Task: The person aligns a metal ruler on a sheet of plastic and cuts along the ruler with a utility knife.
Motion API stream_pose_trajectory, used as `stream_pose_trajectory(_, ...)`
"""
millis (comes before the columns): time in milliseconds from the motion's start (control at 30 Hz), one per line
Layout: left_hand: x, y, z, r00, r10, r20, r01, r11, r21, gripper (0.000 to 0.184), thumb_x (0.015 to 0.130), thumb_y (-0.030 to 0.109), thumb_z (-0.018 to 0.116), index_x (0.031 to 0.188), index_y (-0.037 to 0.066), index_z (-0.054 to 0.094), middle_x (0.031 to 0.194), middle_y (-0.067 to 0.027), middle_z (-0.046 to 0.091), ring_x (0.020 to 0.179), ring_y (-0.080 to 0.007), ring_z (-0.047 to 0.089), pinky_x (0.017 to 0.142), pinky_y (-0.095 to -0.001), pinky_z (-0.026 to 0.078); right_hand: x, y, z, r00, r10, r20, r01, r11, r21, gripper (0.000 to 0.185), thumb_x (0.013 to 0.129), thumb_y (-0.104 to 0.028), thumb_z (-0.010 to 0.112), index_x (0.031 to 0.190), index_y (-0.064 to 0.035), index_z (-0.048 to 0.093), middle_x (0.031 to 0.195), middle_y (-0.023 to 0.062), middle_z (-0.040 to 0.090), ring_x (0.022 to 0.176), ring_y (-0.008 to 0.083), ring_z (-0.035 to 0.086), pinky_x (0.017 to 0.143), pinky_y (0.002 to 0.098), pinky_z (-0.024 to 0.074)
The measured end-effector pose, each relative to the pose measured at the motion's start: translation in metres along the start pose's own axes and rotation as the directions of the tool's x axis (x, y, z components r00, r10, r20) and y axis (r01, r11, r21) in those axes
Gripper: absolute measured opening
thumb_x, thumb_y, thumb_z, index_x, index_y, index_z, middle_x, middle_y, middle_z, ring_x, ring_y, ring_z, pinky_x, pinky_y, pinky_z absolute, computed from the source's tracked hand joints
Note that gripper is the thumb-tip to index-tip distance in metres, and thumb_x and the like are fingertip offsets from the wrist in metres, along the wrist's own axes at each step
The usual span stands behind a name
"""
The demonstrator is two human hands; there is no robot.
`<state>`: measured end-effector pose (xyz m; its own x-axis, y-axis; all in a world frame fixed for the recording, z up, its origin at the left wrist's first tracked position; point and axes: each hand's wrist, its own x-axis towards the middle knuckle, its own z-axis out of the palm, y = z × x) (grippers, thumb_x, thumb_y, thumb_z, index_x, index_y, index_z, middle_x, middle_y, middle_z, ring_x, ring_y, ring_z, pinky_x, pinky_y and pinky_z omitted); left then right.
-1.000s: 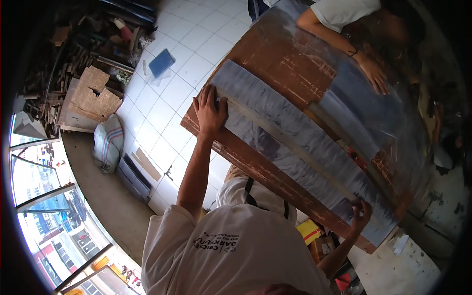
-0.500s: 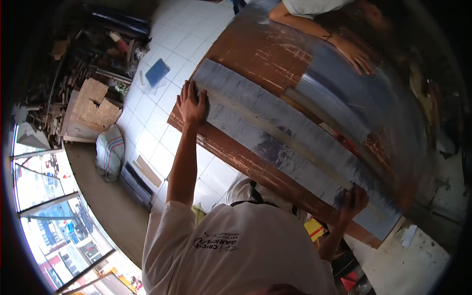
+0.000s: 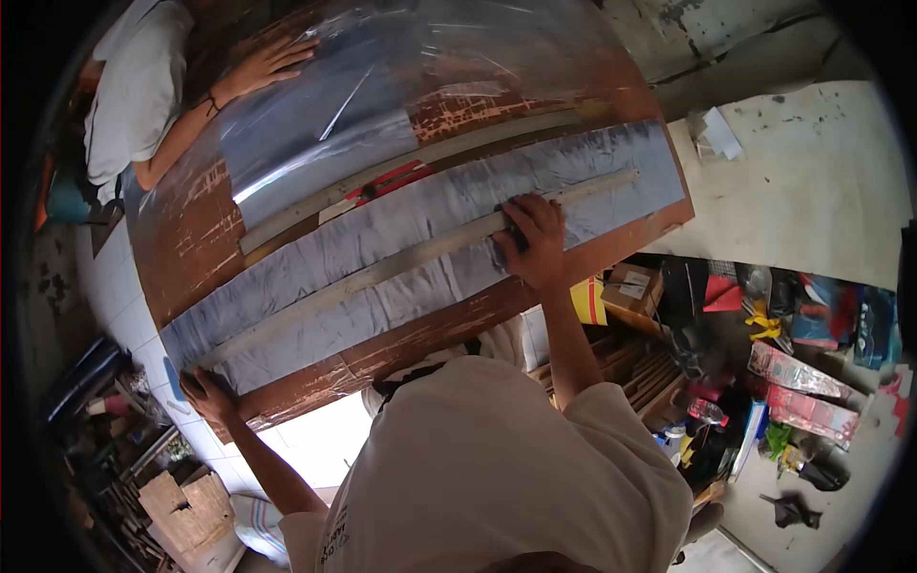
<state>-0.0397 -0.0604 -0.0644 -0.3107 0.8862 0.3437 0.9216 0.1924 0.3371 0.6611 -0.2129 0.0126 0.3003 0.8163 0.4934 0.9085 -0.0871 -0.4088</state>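
Note:
A long grey sheet (image 3: pixel 411 282) lies wrinkled across a brown board (image 3: pixel 373 349). A thin, pale strip (image 3: pixel 353 284) runs lengthwise along its middle. My right hand (image 3: pixel 537 239) is closed around a dark pad-like item (image 3: pixel 514 227), pressed to the sheet beside the strip, right of centre. At the sheet's far left end, my left hand (image 3: pixel 212 396) rests on the corner with its fingers stretched out; they are in shadow. Behind the sheet, a second pale bar (image 3: pixel 449 145) lies parallel, with a red tool (image 3: pixel 394 181) in front of it.
Clear plastic film (image 3: pixel 458 48) covers the board's back part. A co-worker's hand (image 3: pixel 272 69) lies flat on it at upper left. On the right are a pale surface (image 3: pixel 802 172) and boxes, bags and bottles (image 3: pixel 707 411). Wood scraps (image 3: pixel 186 511) are piled at lower left.
My view has swung round to the right, so the sheet now slants the other way. My right hand remains on the right part of the sheet, my left hand at its left end.

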Motion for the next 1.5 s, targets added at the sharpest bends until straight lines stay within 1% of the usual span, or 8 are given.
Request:
stream_pose_trajectory(333,0.005,-0.006,-0.001,0.999,-0.024,0.033,0.024,0.999,-0.021,0.069,0.102,0.054,0.051,0.144,-0.001,0.052,0.146,-0.0230,0.052,0.135,-0.0404,0.048,0.114,-0.0469,0.036,-0.010,0.011,0.003,0.998,0.061,-0.006,-0.060,0.995,0.078,0.041,0.076,-0.023,0.079,0.114,-0.0113,0.073,0.122,0.0109,0.066,0.125,0.0353,0.057,0.110,0.0578,0.0362)
stream_pose_trajectory(433,0.004,-0.005,-0.001,0.999,-0.024,0.029,0.024,0.999,-0.021,0.069,0.102,0.054,0.051,0.144,-0.001,0.052,0.147,-0.0227,0.052,0.136,-0.0400,0.048,0.115,-0.0466,0.035,-0.013,0.024,0.013,0.959,0.207,-0.194,-0.187,0.976,0.116,0.036,0.079,-0.024,0.077,0.112,-0.0096,0.073,0.122,0.0132,0.065,0.123,0.0370,0.058,0.111,0.0557,0.0368)
stream_pose_trajectory(500,0.003,-0.007,-0.001,0.999,-0.029,0.027,0.029,0.999,-0.012,0.069,0.102,0.054,0.052,0.145,-0.001,0.051,0.147,-0.0226,0.052,0.136,-0.0398,0.048,0.115,-0.0464,0.035,-0.010,0.028,0.008,0.916,0.306,-0.260,-0.345,0.931,-0.117,0.040,0.083,-0.027,0.076,0.117,-0.0069,0.070,0.126,0.0200,0.061,0.126,0.0410,0.055,0.111,0.0551,0.0361)
stream_pose_trajectory(533,0.004,-0.009,0.000,0.999,-0.024,0.026,0.024,1.000,-0.019,0.069,0.102,0.054,0.052,0.145,-0.001,0.051,0.148,-0.0229,0.051,0.136,-0.0399,0.047,0.115,-0.0463,0.035,-0.008,0.026,0.006,0.916,0.307,-0.258,-0.345,0.931,-0.116,0.040,0.083,-0.027,0.076,0.117,-0.0069,0.070,0.126,0.0200,0.061,0.126,0.0410,0.055,0.111,0.0551,0.0361)
stream_pose_trajectory(600,0.005,-0.011,-0.001,1.000,-0.016,0.026,0.017,1.000,-0.023,0.069,0.102,0.053,0.052,0.145,-0.001,0.051,0.148,-0.0232,0.051,0.137,-0.0399,0.047,0.116,-0.0462,0.035,-0.005,0.021,0.003,0.827,0.411,-0.382,-0.495,0.855,-0.152,0.053,0.084,-0.032,0.076,0.126,-0.0021,0.063,0.135,0.0264,0.055,0.130,0.0460,0.049,0.113,0.0581,0.0331)
stream_pose_trajectory(700,0.006,-0.009,-0.002,0.999,-0.006,0.041,0.008,0.999,-0.041,0.069,0.102,0.052,0.051,0.145,-0.001,0.050,0.148,-0.0242,0.050,0.137,-0.0405,0.047,0.116,-0.0463,0.034,-0.015,0.033,0.012,0.763,0.505,-0.403,-0.600,0.785,-0.153,0.068,0.085,-0.038,0.075,0.136,0.0020,0.054,0.144,0.0316,0.047,0.137,0.0493,0.042,0.115,0.0595,0.0290)
stream_pose_trajectory(1000,0.003,0.007,-0.010,0.995,-0.076,0.066,0.081,0.994,-0.074,0.067,0.103,0.050,0.051,0.144,-0.003,0.050,0.148,-0.0267,0.049,0.136,-0.0421,0.047,0.116,-0.0468,0.035,-0.023,0.046,0.003,0.845,0.502,-0.182,-0.533,0.811,-0.242,0.077,0.091,-0.046,0.066,0.148,0.0016,0.045,0.155,0.0270,0.041,0.145,0.0457,0.036,0.119,0.0602,0.0231)
stream_pose_trajectory(1500,0.001,0.013,-0.013,0.996,-0.063,0.059,0.068,0.993,-0.092,0.066,0.103,0.048,0.052,0.142,-0.006,0.051,0.145,-0.0276,0.051,0.133,-0.0420,0.049,0.114,-0.0456,0.037,-0.015,0.042,0.005,0.844,0.524,-0.114,-0.527,0.770,-0.360,0.075,0.095,-0.049,0.060,0.151,-0.0012,0.043,0.158,0.0244,0.039,0.147,0.0441,0.033,0.119,0.0638,0.0175)
